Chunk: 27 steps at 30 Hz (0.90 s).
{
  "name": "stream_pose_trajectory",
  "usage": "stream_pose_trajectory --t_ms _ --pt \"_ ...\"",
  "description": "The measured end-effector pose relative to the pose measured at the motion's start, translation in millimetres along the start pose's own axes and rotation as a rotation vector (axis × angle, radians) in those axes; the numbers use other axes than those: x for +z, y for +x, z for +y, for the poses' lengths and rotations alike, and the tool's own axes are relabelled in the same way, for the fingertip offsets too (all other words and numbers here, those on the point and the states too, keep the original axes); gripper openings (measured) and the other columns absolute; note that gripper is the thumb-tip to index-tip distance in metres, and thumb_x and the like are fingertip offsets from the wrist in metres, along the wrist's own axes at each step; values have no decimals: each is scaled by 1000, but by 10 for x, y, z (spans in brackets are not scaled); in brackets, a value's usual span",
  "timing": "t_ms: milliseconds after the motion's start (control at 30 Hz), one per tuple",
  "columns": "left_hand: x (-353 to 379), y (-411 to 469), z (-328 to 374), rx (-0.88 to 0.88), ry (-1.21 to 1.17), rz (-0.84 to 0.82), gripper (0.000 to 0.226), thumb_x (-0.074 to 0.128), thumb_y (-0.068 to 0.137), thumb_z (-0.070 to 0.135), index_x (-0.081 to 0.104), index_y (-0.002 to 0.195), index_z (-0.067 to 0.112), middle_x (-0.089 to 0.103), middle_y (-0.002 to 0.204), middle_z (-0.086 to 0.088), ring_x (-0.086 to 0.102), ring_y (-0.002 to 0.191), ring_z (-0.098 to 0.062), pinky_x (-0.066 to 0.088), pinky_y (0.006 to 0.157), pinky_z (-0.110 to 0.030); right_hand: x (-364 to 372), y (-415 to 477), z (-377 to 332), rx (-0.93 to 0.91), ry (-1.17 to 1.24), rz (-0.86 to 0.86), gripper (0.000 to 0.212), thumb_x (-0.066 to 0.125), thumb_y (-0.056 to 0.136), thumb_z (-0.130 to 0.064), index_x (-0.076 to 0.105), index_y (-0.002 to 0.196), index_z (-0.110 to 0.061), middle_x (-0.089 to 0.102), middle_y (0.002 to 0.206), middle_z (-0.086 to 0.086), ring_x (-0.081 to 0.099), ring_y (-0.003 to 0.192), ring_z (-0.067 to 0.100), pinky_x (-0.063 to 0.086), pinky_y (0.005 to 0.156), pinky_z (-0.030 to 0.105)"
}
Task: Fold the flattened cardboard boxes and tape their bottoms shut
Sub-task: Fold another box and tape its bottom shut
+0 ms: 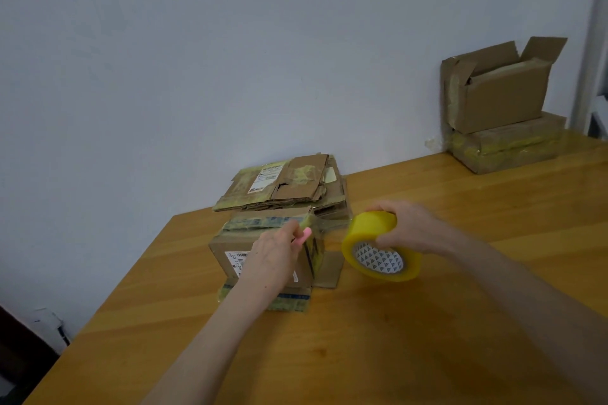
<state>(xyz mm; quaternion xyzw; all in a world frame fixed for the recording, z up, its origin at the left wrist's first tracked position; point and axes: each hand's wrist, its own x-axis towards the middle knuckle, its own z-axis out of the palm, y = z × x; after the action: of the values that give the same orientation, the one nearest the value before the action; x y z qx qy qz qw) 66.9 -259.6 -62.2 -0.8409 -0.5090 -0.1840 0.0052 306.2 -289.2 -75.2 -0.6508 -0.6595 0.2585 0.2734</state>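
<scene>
Left hand (274, 253) pinched a pink tool (303, 236) atop the folded box (227, 248), right hand (411, 230) gripped the tape roll (370, 228) just right of it; pulling taut and cutting close to the box seemed wisest.

The left hand (274, 254) covers much of the front of the folded box (217, 251) and part of its white label (235, 259), whose print is too small to read. A pink thing (304, 235) pokes out of its fingers, perhaps a small cutter; most of it is hidden. The right hand (411, 228) hides part of the yellow tape roll (378, 250). Both forearms are cut off by the lower edge. How many flattened boxes (283, 184) lie in the pile cannot be told.
</scene>
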Motion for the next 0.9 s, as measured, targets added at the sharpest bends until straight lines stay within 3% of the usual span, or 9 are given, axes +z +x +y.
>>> stream_pose_trajectory --t_ms 233,400,500,667,900 --pt "12 -55 3 -16 -23 6 15 51 96 28 56 106 18 66 86 0 63 51 -7 54 50 -23 14 -3 -18 2 -14 4 61 72 73 -22 47 128 -29 53 106 -2 54 81 6 43 53 16" --pt "58 -49 -5 10 36 60 23 48 96 33 61 103 16 61 79 2 58 64 -12 54 63 -32 47 6 8 -10 16 30 59 72 72 -22 48 126 -28 55 108 -1 57 87 12 48 57 20" --pt "67 -30 -5 32 61 78 26 45 97 36 61 100 15 59 73 3 55 62 -13 53 62 -32 67 9 16 -22 48 24 59 73 72 -22 49 125 -29 55 108 -1 57 85 11 47 57 20" --pt "69 -22 -17 20 57 66 27 44 96 39 60 98 17 58 72 4 54 61 -11 54 62 -31 98 -3 45 -13 63 69 63 78 69 -37 49 124 -31 52 111 -3 54 97 17 52 71 28" --pt "89 13 -31 36 108 67 34 36 97 45 56 94 18 55 69 3 53 60 -14 54 62 -32 105 -25 46 -1 38 130 55 78 66 -38 51 113 -29 53 102 -7 53 90 11 49 64 23"
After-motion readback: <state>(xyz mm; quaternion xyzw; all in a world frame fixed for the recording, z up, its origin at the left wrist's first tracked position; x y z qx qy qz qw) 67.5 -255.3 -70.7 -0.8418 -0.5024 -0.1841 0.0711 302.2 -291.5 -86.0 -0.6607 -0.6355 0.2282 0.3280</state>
